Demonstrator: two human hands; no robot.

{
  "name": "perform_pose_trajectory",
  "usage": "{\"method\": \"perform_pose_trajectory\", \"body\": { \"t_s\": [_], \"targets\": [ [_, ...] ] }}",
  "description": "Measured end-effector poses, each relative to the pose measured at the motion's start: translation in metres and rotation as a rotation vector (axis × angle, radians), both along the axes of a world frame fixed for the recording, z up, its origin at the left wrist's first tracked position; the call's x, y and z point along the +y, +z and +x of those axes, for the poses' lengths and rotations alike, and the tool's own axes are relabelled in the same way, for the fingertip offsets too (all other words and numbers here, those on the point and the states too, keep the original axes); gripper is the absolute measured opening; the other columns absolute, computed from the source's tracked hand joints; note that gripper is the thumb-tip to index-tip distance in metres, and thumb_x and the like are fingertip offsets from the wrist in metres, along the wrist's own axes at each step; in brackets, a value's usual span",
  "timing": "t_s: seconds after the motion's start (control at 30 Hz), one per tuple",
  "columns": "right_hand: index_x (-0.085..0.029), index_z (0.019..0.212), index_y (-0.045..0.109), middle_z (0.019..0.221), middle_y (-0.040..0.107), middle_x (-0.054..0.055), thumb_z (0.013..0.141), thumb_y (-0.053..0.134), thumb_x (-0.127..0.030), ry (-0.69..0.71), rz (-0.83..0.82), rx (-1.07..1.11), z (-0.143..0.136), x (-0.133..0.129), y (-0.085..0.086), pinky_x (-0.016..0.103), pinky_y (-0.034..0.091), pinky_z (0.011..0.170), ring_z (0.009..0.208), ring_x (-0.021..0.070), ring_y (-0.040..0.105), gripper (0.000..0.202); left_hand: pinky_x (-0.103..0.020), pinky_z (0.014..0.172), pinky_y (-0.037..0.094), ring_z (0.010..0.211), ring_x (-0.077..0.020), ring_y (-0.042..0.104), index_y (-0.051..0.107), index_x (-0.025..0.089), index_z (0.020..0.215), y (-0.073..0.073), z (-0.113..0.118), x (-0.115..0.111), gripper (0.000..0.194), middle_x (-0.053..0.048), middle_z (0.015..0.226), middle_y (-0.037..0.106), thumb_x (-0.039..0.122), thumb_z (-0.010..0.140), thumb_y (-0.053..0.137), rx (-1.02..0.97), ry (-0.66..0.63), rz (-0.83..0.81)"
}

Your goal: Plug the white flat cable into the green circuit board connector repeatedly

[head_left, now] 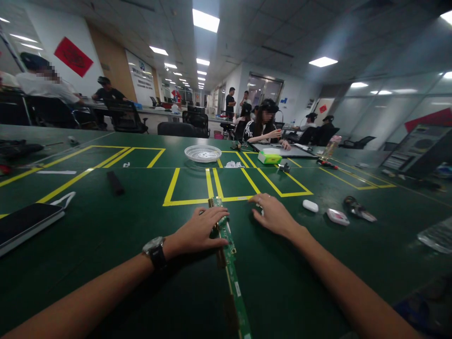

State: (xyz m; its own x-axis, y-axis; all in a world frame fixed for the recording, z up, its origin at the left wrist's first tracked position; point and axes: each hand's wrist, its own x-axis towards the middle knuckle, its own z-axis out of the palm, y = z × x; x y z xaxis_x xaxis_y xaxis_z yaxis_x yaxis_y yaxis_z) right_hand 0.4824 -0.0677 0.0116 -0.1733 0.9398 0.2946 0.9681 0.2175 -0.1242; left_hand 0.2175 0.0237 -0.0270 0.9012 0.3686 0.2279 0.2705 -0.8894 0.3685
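Note:
A long, narrow green circuit board (233, 268) runs from the front edge of my view away across the green table, with brown strips along its left side. My left hand (199, 230), with a watch on the wrist, grips the board near its far end, fingers over the top and thumb nearer to me. To the right of the board, my right hand (273, 214) is low over the table with its fingers curled. A small pale bit shows between thumb and fingers, too hidden to name. The right hand is apart from the board.
Yellow tape (187, 203) marks rectangles on the table (141, 235). Beyond are a white basket (203, 153) and a green box (270, 156). A white case (310, 205) lies right, a dark notebook-like item (28, 221) left. A co-worker (263, 125) sits across the table.

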Motion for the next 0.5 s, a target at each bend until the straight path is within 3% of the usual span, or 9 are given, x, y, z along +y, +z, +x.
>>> {"method": "perform_pose_trajectory", "body": {
  "t_s": [0.07, 0.17, 0.33, 0.5],
  "targets": [
    [-0.010, 0.121, 0.062, 0.121, 0.061, 0.019, 0.085, 0.062, -0.030, -0.214, -0.038, -0.084, 0.029, 0.007, -0.005, 0.045, 0.046, 0.092, 0.109, 0.0321, 0.059, 0.041, -0.048, 0.109, 0.026, 0.136, -0.0319, 0.039, 0.034, 0.028, 0.148, 0.001, 0.000, 0.000, 0.077, -0.008, 0.151, 0.042, 0.069, 0.086, 0.056, 0.002, -0.005, -0.011],
    [-0.012, 0.115, 0.066, 0.113, 0.063, 0.017, 0.089, 0.056, -0.037, -0.297, -0.140, -0.094, 0.050, 0.011, -0.011, 0.041, 0.048, 0.084, 0.102, 0.0307, 0.061, 0.037, -0.049, 0.110, 0.025, 0.137, -0.0324, 0.038, 0.033, 0.028, 0.149, 0.000, 0.001, 0.000, 0.079, -0.009, 0.152, 0.040, 0.069, 0.085, 0.057, -0.012, 0.001, 0.002],
    [-0.018, 0.101, 0.070, 0.101, 0.065, 0.009, 0.090, 0.057, -0.034, -0.120, -0.151, -0.024, 0.021, 0.007, -0.009, 0.032, 0.046, 0.073, 0.090, 0.0223, 0.062, 0.023, -0.054, 0.111, 0.020, 0.136, -0.0362, 0.036, 0.040, 0.026, 0.146, -0.006, 0.002, 0.001, 0.083, -0.012, 0.150, 0.041, 0.077, 0.081, 0.054, -0.036, 0.066, 0.050],
    [-0.019, 0.103, 0.068, 0.103, 0.065, 0.007, 0.089, 0.061, -0.035, 0.078, -0.135, -0.033, -0.027, -0.003, -0.003, 0.033, 0.044, 0.078, 0.093, 0.0215, 0.061, 0.022, -0.053, 0.110, 0.022, 0.135, -0.0347, 0.038, 0.040, 0.026, 0.146, -0.007, 0.003, 0.001, 0.082, -0.012, 0.149, 0.043, 0.077, 0.083, 0.051, -0.027, 0.064, 0.055]
  ]
}}
